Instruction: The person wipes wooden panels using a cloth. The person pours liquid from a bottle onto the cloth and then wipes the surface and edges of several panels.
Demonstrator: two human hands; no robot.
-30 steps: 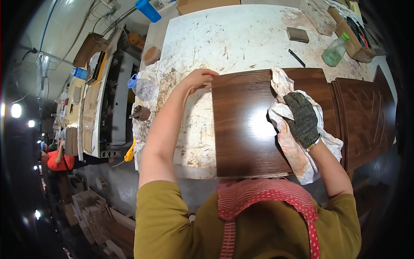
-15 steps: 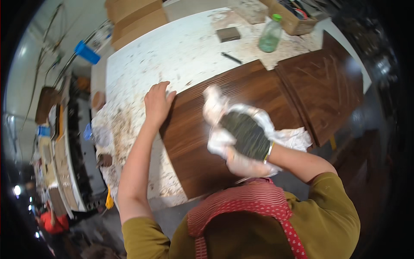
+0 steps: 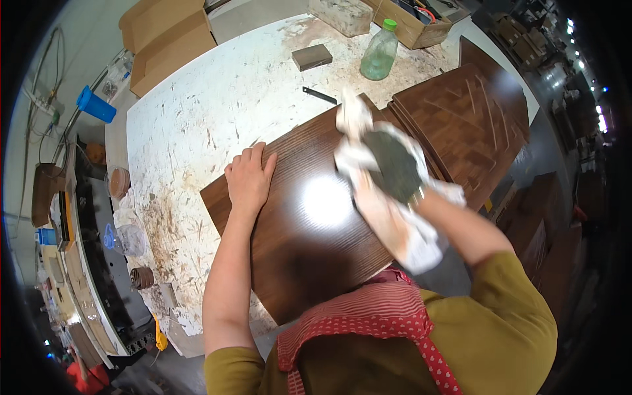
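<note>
A dark brown wood-grain board (image 3: 283, 237) lies at a slant on the worktable, with a bright light reflected in its glossy face. My bare left hand (image 3: 250, 178) rests flat on its left part, fingers spread. In a dark green glove, my right hand (image 3: 395, 164) is closed around a crumpled white rag (image 3: 388, 217) at the board's right side. The cloth bunches out beyond the fingers and hangs toward me, slightly blurred. My gloved fingertips are hidden in the cloth.
More brown panels (image 3: 474, 125) lie to the right, overlapping. Beyond the board are a black slim tool (image 3: 320, 95), a brown block (image 3: 311, 57), a green-capped bottle (image 3: 380, 58) and a cardboard box of tools (image 3: 418, 29). A blue cup (image 3: 97, 105) stands at the left.
My right hand and the rag have swept away from me toward the board's far right. My left hand has come from the board's edge further onto its face. The view has turned right.
</note>
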